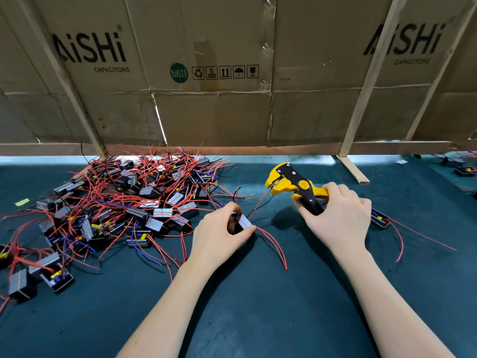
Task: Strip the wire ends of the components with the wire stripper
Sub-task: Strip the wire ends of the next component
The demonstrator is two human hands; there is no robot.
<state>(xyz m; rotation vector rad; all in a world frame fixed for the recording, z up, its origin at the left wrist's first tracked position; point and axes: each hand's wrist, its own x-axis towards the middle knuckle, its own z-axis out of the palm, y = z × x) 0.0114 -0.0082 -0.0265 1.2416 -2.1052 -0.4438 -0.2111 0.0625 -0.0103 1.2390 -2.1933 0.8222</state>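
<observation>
My left hand (222, 232) grips a small black and grey component (242, 221) over the dark green mat. Red wires trail from it toward me, and one red wire (259, 201) runs up into the jaws of the wire stripper. My right hand (338, 214) grips the handles of the yellow and black wire stripper (290, 182), whose jaws point left. A big heap of like components (134, 202) with red, black and blue wires lies to the left.
One component (379, 218) with long red wires lies just right of my right hand. A cardboard wall (206, 73) on a wooden frame (353, 169) closes the far side of the mat. More components (464, 171) sit at the far right.
</observation>
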